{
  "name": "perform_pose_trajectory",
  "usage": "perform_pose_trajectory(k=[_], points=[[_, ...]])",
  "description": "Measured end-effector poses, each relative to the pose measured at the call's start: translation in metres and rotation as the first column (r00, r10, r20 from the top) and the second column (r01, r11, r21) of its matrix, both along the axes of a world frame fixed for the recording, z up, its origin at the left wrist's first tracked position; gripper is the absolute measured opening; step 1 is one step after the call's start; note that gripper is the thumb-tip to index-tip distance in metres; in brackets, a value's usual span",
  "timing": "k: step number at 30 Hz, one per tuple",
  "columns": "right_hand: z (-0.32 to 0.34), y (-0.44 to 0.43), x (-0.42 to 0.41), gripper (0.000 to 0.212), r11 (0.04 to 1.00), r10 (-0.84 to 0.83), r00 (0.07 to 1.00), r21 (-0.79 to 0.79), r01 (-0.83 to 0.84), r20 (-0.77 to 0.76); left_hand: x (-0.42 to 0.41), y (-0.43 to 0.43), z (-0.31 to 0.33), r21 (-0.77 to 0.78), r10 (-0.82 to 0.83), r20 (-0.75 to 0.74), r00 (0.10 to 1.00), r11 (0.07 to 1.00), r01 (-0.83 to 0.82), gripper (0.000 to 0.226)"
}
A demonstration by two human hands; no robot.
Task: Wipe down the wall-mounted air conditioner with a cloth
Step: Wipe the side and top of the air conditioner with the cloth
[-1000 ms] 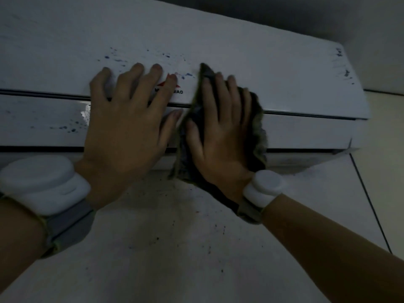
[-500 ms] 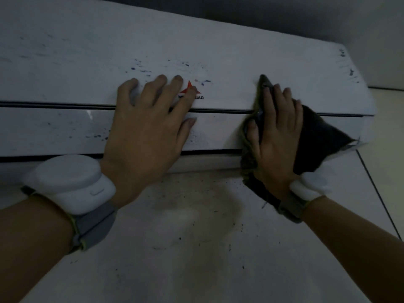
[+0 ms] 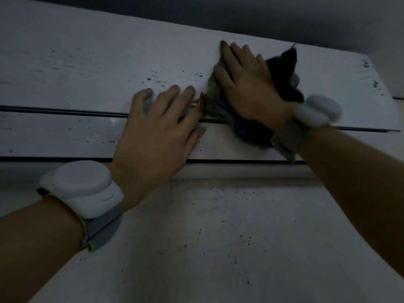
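Note:
The white wall-mounted air conditioner fills the upper half of the head view, its front speckled with dark blue spots. A dark crumpled cloth lies flat against the upper front panel, and my right hand presses on it with fingers spread, motion-blurred. My left hand rests flat and open on the panel just left of the cloth, straddling the dark seam and covering most of the red logo. Both wrists carry white round devices on grey straps.
Below the unit runs a pale wall with dark specks and a shadowed smudge. A dark ceiling band sits above. The unit's right end carries dark marks and borders a lighter wall.
My right hand has swept the cloth up and left, from the lower flap near the right end to the upper panel beside my left hand. The left hand keeps its place.

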State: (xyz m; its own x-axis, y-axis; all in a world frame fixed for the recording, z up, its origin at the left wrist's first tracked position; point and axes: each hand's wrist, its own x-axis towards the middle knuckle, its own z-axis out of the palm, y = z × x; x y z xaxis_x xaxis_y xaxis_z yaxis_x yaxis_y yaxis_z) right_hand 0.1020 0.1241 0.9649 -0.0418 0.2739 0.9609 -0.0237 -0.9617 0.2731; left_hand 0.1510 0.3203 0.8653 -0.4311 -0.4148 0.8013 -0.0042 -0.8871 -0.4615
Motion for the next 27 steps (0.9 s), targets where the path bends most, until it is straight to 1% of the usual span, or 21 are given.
perform_pose_trajectory(k=[2, 4, 7, 9, 11, 14, 18, 20, 22, 24, 26, 27], points=[[0.038, -0.001, -0.002, 0.068, 1.000, 0.014, 0.999, 0.017, -0.014, -0.035, -0.002, -0.002, -0.001, -0.019, 0.027, -0.007, 1.000, 0.999, -0.027, 0.048], [0.065, 0.001, -0.002, 0.064, 0.999, 0.026, 0.999, 0.045, -0.025, -0.034, -0.003, -0.005, -0.002, -0.042, 0.040, -0.017, 0.999, 0.998, -0.040, 0.050], [0.069, 0.010, 0.001, 0.062, 0.997, 0.032, 0.999, 0.073, -0.032, -0.005, -0.006, -0.007, -0.002, -0.055, 0.055, -0.020, 0.998, 0.997, -0.056, 0.049], [0.051, 0.012, 0.001, 0.064, 0.998, 0.056, 0.998, 0.012, -0.056, -0.011, -0.007, -0.009, -0.003, -0.058, 0.059, -0.003, 0.998, 0.997, -0.059, 0.046], [0.020, 0.011, 0.001, 0.065, 0.992, 0.089, 0.995, -0.089, -0.092, -0.038, -0.007, -0.010, -0.004, -0.071, 0.048, 0.025, 0.999, 0.996, -0.046, 0.041], [-0.028, -0.004, -0.002, 0.064, 0.969, 0.142, 0.989, -0.199, -0.148, -0.042, -0.007, -0.013, -0.009, -0.070, 0.030, -0.001, 1.000, 0.997, -0.030, 0.045], [-0.073, -0.039, -0.001, 0.060, 0.935, 0.100, 0.991, -0.349, -0.065, 0.084, -0.011, -0.013, -0.015, -0.096, 0.059, -0.047, 0.997, 0.993, -0.063, 0.048], [-0.088, -0.063, 0.000, 0.054, 0.914, 0.125, 0.977, -0.403, -0.046, 0.172, -0.014, -0.018, -0.020, -0.094, 0.037, -0.044, 0.998, 0.995, -0.041, 0.047], [-0.103, -0.088, 0.003, 0.049, 0.917, 0.157, 0.949, -0.397, -0.036, 0.274, -0.015, -0.026, -0.030, -0.074, -0.013, 0.001, 1.000, 0.997, 0.013, 0.045], [-0.118, -0.113, 0.004, 0.046, 0.945, 0.132, 0.923, -0.328, -0.007, 0.361, -0.011, -0.038, -0.048, -0.018, -0.069, 0.028, 0.997, 0.997, 0.070, 0.042], [-0.136, -0.132, 0.004, 0.045, 0.960, 0.088, 0.914, -0.279, 0.029, 0.397, 0.000, -0.050, -0.069, 0.111, -0.077, 0.006, 0.997, 0.991, 0.076, 0.039], [-0.148, -0.138, 0.004, 0.045, 0.959, 0.072, 0.919, -0.280, 0.043, 0.388, 0.008, -0.057, -0.081, 0.206, -0.067, -0.014, 0.998, 0.976, 0.069, 0.038]])
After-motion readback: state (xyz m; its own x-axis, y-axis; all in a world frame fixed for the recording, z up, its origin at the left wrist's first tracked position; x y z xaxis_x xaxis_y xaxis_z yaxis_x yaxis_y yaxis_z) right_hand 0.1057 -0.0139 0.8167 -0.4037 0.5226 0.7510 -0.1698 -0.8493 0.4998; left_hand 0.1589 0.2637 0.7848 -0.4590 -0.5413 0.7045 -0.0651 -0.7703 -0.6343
